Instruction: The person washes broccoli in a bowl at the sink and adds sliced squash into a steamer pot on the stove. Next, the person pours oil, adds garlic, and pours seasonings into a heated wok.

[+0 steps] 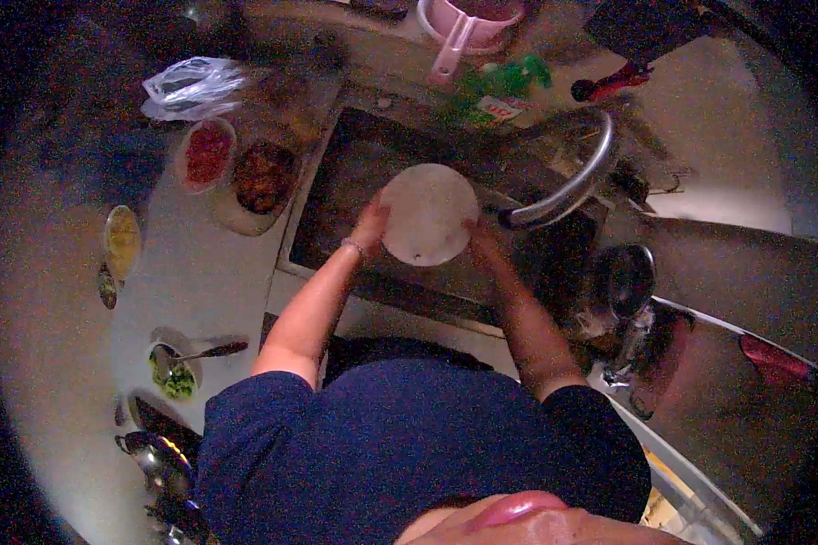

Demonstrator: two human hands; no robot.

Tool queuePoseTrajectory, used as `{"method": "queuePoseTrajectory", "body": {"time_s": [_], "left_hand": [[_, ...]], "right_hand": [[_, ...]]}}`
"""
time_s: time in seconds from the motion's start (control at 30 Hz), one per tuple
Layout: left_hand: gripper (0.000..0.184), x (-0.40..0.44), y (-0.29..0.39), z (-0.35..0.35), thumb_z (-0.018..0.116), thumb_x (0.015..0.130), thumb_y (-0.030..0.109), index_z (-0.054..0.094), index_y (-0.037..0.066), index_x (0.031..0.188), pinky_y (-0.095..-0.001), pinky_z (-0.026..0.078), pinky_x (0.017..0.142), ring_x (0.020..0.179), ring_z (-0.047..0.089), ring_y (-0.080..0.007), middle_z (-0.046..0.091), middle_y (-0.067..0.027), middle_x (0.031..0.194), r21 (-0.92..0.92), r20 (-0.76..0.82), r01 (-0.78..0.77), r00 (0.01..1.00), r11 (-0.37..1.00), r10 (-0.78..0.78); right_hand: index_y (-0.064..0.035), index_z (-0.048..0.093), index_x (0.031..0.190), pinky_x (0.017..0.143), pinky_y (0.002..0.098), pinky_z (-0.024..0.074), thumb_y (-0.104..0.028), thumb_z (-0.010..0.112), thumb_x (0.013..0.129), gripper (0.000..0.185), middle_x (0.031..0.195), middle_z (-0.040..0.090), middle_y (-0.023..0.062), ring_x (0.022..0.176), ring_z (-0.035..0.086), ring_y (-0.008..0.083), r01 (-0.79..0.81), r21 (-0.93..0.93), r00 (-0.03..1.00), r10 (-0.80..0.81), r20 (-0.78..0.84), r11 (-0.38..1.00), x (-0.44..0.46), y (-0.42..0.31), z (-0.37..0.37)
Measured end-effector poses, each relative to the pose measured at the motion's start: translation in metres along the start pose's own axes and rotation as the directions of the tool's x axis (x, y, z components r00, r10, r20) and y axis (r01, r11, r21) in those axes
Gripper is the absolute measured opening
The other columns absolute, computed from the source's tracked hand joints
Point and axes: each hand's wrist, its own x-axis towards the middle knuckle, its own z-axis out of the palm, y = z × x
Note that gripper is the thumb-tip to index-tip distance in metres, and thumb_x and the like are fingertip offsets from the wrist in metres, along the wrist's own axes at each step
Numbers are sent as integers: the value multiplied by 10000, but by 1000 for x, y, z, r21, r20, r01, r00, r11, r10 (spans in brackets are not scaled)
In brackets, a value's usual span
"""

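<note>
Over the sink (336, 195), a round, flat, white disc (429, 213) is held between my two hands; whether it is a plate or a board I cannot tell. A small dark spot marks its near edge. My left hand (372, 227), with a bracelet at the wrist, grips the left rim. On the opposite rim, my right hand (484, 245) is closed, partly in shadow. The curved metal faucet (591, 173) arches just to the right of the disc.
Left of the sink are a bowl of red food (208, 155), a dish of dark brown food (264, 177), a yellow dish (121, 243) and a bowl of greens (174, 377). A pink pan (473, 27) and green bottle (509, 82) stand behind. A pot (162, 465) sits lower left.
</note>
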Motion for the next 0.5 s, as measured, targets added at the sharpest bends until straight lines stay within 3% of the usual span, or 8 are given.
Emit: {"method": "queuePoseTrajectory", "body": {"time_s": [0.03, 0.13, 0.23, 0.3, 0.33, 0.43, 0.5], "left_hand": [[436, 9, -20, -13, 498, 807, 127, 377, 81, 1224, -374, 439, 800, 957, 527, -227, 525, -125, 1096, 183, -10, 6, 1000, 983, -4], [415, 7, -15, -1, 499, 805, 116, 391, 62, 1202, -384, 447, 787, 938, 533, -238, 529, -131, 1078, 468, 33, 21, 999, 884, -41], [407, 4, -29, 16, 510, 797, 110, 394, 33, 1179, -393, 470, 734, 913, 538, -234, 527, -141, 1064, 50, 240, 220, 944, 974, -226], [404, 30, -114, 13, 507, 789, 96, 396, 23, 1170, -401, 484, 706, 897, 549, -239, 526, -142, 1056, 131, 182, 99, 976, 986, -122], [402, 26, -116, 13, 515, 781, 110, 409, 27, 1160, -395, 484, 697, 879, 551, -233, 533, -135, 1038, 147, 170, 111, 976, 983, -135], [405, -18, -37, 19, 560, 747, 195, 473, 57, 1118, -362, 475, 678, 809, 550, -200, 568, -101, 959, 141, 162, 285, 938, 948, -306], [382, -31, -18, 17, 555, 744, 184, 486, 46, 1093, -355, 479, 659, 788, 558, -201, 574, -108, 939, 125, 226, 398, 880, 909, -417]], "right_hand": [[20, 410, 1177, 738, 379, 452, -197, 580, 753, 505, 993, 576, 132, 870, 555, 263, 31, -95, 999, -34, -34, 995, -2, -7, -4], [11, 418, 1166, 704, 366, 449, -216, 591, 745, 509, 970, 576, 121, 833, 551, 251, 94, -309, 991, -120, -65, 946, -11, -44, -21], [3, 426, 1155, 669, 353, 445, -235, 603, 736, 513, 946, 576, 110, 796, 548, 240, 106, -422, 982, -161, -97, 900, -23, -86, -35], [-2, 432, 1147, 646, 345, 443, -247, 611, 730, 516, 930, 576, 103, 772, 545, 232, 112, -457, 976, -184, -115, 882, -22, -110, -42], [-5, 435, 1144, 635, 340, 442, -254, 615, 727, 517, 923, 576, 99, 759, 544, 228, 114, -466, 974, -192, -122, 878, -7, -118, -45], [-13, 443, 1132, 600, 328, 438, -273, 627, 719, 522, 899, 576, 88, 722, 540, 216, 121, -473, 972, -202, -124, 873, 24, -131, -55], [-19, 449, 1125, 577, 319, 436, -285, 634, 713, 525, 883, 576, 81, 698, 537, 208, 103, -474, 978, -176, -112, 875, 34, -141, -62]]}}
